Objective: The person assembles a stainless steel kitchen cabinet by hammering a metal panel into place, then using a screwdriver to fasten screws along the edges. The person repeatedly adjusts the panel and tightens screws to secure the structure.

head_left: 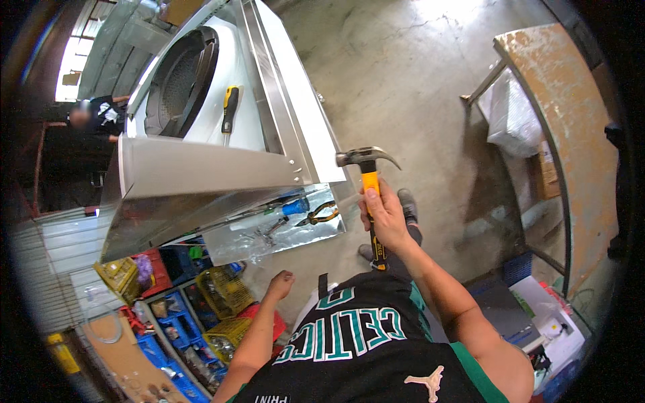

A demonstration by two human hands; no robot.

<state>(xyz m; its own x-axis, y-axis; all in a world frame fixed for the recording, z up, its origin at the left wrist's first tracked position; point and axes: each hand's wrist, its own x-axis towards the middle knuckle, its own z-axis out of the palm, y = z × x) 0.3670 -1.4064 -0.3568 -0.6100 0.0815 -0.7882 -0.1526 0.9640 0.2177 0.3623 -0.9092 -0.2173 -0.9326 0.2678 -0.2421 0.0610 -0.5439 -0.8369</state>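
My right hand [386,218] is wrapped round the yellow-and-black handle of a claw hammer [367,160]. Its steel head is up, close to the metal corner of a large white-and-steel machine [309,101], apart from it as far as I can see. Low beside my body, my left hand [281,285] is curled closed, with nothing showing in it. A yellow-and-black screwdriver [230,109] lies on the machine's white surface, next to a dark round drum opening [181,80]. Pliers [318,213] with orange-and-black handles rest on a shiny sheet [316,233] below the steel panel [201,164].
A blue-capped item [295,206] and small metal parts lie near the pliers. Yellow baskets [225,292] and blue bins [178,322] stand at lower left. A worn table [561,101] is on the right, with a bubble-wrapped package [512,117] beneath. Another person [107,115] stands far left.
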